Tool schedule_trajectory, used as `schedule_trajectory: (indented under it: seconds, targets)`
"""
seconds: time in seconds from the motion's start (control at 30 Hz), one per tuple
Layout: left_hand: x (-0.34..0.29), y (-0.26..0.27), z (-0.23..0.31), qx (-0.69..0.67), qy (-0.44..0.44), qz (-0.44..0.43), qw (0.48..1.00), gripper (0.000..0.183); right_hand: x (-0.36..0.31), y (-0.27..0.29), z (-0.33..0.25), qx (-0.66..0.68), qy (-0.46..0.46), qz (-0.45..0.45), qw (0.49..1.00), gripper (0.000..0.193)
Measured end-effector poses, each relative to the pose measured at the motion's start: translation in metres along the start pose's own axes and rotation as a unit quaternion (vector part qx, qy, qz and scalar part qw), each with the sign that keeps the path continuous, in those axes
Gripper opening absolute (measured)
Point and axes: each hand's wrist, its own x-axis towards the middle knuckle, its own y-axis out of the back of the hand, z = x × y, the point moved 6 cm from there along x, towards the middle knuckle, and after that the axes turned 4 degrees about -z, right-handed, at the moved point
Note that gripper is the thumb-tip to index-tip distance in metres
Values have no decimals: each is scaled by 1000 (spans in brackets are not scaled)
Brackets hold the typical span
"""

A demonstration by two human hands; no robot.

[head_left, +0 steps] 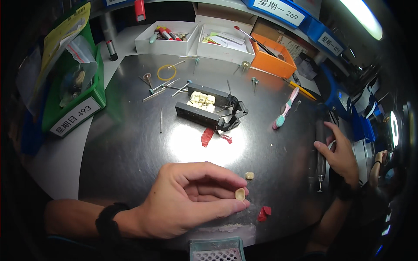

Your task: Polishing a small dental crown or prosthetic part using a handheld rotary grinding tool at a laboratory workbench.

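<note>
Nearest me, a perforated tray (216, 241) sits at the lower edge. Just beyond, my left hand (174, 198) pinches a hollow crown (240, 194) between thumb and fingertips, its open side facing me. A second crown (249, 175) lies just beside those fingertips. Off to the right, my right hand (341, 153) has its thumb over the handpiece (321, 156); I can't tell whether its fingers have closed on it. I judge this as the step of readying tool and crown for trimming. Next I'd want a firm grip on the handpiece and a steady pinch, tip brought to the crown. Farther off stand the tooth model (201, 100) in its black articulator (197, 115), and some burs (254, 81).
</note>
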Motion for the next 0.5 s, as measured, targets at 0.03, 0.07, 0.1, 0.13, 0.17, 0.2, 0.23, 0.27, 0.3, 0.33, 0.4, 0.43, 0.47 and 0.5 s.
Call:
schedule_trajectory:
  seconds: [0.03,0.07,0.1,0.13,0.17,0.2,0.23,0.27,0.3,0.33,0.4,0.43,0.47,0.5]
  targets:
    - [1,-1,1,10,11,4,1000,25,2,-7,-1,18,-1,-19,1000,63]
    - [2,-1,0,21,22,8,1000,25,4,-10,1,15,-2,-18,1000,63]
    - [2,-1,0,20,21,7,1000,25,6,-12,0,26,10,-8,1000,66]
    - [1,-1,0,17,5,-2,1000,25,7,-11,-2,36,23,2,999,69]
    - [1,-2,1,14,-11,-11,1000,25,8,-10,-6,57,7,-19,998,66]
    - [1,1,0,12,-13,-13,1000,25,10,-11,-7,54,6,-18,998,66]
    - [1,1,-1,10,-11,-28,999,23,13,-10,-6,176,13,20,984,63]
    - [2,1,-2,8,-9,-44,999,23,14,-7,-4,295,20,57,953,60]
    - [3,0,-1,4,-13,-43,999,23,9,5,-12,323,48,110,939,53]
    - [2,-2,1,1,-7,-25,1000,22,6,10,-22,322,55,105,939,53]
    - [-2,-5,3,-1,-7,-3,1000,22,-12,33,-39,572,166,210,776,48]
    - [-3,-4,2,-14,4,0,1000,22,-17,35,-45,603,207,246,730,45]
    - [-3,-3,0,-26,14,4,1000,23,-23,36,-54,631,248,280,680,42]
    - [3,-2,-1,-31,19,-14,999,23,-36,31,-70,652,204,288,671,45]
